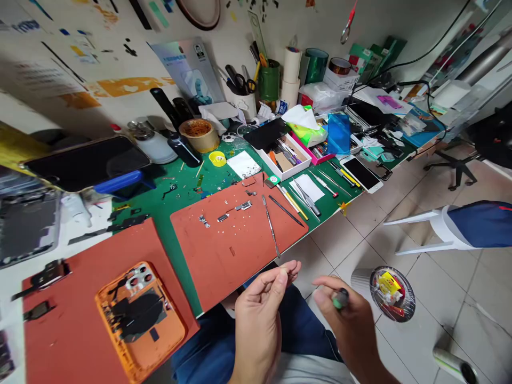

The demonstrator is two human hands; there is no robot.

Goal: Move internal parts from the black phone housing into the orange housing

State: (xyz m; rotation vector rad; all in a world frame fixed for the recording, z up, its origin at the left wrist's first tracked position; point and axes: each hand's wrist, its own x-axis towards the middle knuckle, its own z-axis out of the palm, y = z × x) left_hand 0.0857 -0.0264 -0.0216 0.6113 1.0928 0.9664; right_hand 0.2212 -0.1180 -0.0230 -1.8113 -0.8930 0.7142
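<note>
My left hand (262, 306) is raised over my lap at the table's front edge. Its thumb presses against the curled fingers, and whatever may be between them is too small to make out. Just to its right, my right hand (354, 320) is closed round a small tool with a black and green handle (341, 300); its working end is hidden. Nearest the hands lies a red-brown mat (216, 256) bearing a metal spudger (271, 226), a thin black stick (286, 210) and several small phone parts (243, 206). An orange phone housing (160, 341) lies on another red-brown mat (60, 330) at left.
Tweezers (307, 197) and screwdrivers lie beside a white phone (363, 174) along the table edge. A white box (294, 168) of tools sits behind them. At back left a large dark-screened phone (88, 162) leans on a blue stand. A bin (358, 280) stands on the floor.
</note>
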